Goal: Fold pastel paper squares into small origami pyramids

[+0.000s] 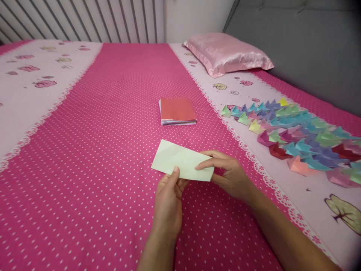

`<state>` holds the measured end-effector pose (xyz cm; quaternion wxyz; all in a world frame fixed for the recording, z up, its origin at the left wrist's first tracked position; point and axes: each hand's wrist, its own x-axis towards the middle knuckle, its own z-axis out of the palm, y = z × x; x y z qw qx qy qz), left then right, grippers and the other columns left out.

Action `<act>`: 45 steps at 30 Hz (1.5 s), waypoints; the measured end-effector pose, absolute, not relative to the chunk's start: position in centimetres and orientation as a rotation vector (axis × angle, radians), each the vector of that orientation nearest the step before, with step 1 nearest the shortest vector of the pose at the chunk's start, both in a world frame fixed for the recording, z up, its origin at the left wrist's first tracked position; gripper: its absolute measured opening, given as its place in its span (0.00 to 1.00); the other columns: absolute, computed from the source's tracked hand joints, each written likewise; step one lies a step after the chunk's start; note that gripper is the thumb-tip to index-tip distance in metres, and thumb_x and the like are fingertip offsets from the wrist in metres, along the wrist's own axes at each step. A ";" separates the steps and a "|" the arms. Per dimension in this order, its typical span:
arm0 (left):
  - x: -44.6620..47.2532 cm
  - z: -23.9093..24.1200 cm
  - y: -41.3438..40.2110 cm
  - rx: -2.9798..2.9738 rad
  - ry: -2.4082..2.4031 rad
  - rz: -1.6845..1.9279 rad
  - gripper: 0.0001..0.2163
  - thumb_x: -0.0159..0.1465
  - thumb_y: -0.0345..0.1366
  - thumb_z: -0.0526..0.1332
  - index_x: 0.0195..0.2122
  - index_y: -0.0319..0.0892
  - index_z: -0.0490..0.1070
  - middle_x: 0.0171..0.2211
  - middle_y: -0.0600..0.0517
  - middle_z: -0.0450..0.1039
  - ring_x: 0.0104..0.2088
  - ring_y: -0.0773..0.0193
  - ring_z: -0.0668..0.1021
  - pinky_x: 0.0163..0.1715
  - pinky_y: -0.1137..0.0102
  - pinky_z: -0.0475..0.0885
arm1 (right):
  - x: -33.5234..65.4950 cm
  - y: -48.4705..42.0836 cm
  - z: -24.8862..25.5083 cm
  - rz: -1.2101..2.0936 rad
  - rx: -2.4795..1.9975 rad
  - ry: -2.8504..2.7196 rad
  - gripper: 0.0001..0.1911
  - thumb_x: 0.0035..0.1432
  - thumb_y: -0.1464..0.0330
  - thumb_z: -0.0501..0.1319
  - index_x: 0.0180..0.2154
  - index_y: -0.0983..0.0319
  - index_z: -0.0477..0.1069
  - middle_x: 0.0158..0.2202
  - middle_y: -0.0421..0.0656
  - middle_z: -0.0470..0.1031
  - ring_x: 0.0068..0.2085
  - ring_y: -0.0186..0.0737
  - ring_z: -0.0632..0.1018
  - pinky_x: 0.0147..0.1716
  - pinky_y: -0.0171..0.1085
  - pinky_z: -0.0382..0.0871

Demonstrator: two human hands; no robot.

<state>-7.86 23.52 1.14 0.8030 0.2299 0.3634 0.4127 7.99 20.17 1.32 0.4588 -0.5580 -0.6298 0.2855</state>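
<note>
A pale green sheet of paper [180, 160], a long rectangle that looks folded in half, is held up above the bed between both hands. My left hand [170, 199] grips its lower edge, thumb on top and the other fingers underneath. At the right end, my right hand [228, 173] pinches the paper with fingers over its face and the thumb near the lower corner. Beyond the hands lies a square stack of coloured paper [178, 110] with a red-orange sheet on top.
Rows of small folded paper boats [301, 131] in many colours stand on the right of the bedspread [113, 150]. A pink satin pillow [228, 52] rests at the back right, beside a dark grey padded headboard [299, 49]. Slatted panelling [84, 20] borders the far side.
</note>
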 end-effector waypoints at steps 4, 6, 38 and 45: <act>-7.8 1.3 23.5 0.493 0.769 0.865 0.14 0.59 0.36 0.60 0.47 0.41 0.72 0.47 0.47 0.75 0.48 0.56 0.76 0.49 0.63 0.67 | 7.8 20.2 1.6 0.737 -1.412 -1.467 0.06 0.54 0.64 0.63 0.35 0.56 0.77 0.38 0.43 0.76 0.39 0.40 0.76 0.39 0.41 0.71; -7.8 1.3 23.5 0.510 0.752 0.840 0.14 0.59 0.37 0.60 0.45 0.39 0.73 0.45 0.45 0.76 0.47 0.55 0.76 0.49 0.62 0.67 | 7.4 20.2 1.7 0.744 -1.451 -1.392 0.07 0.53 0.63 0.63 0.32 0.58 0.77 0.33 0.43 0.76 0.36 0.40 0.76 0.36 0.40 0.71; -7.0 1.6 23.1 0.480 0.885 0.876 0.13 0.54 0.32 0.65 0.41 0.38 0.74 0.39 0.46 0.79 0.41 0.59 0.79 0.47 0.65 0.70 | 5.8 19.7 2.2 0.962 -1.473 -0.803 0.18 0.51 0.62 0.64 0.43 0.63 0.70 0.21 0.39 0.77 0.23 0.35 0.79 0.24 0.32 0.74; -7.1 1.4 23.1 0.534 0.870 0.894 0.16 0.57 0.35 0.63 0.47 0.38 0.71 0.42 0.44 0.77 0.44 0.57 0.78 0.50 0.62 0.68 | 6.1 19.8 2.1 0.958 -1.503 -0.858 0.19 0.56 0.62 0.60 0.47 0.65 0.70 0.22 0.40 0.77 0.25 0.36 0.79 0.27 0.34 0.75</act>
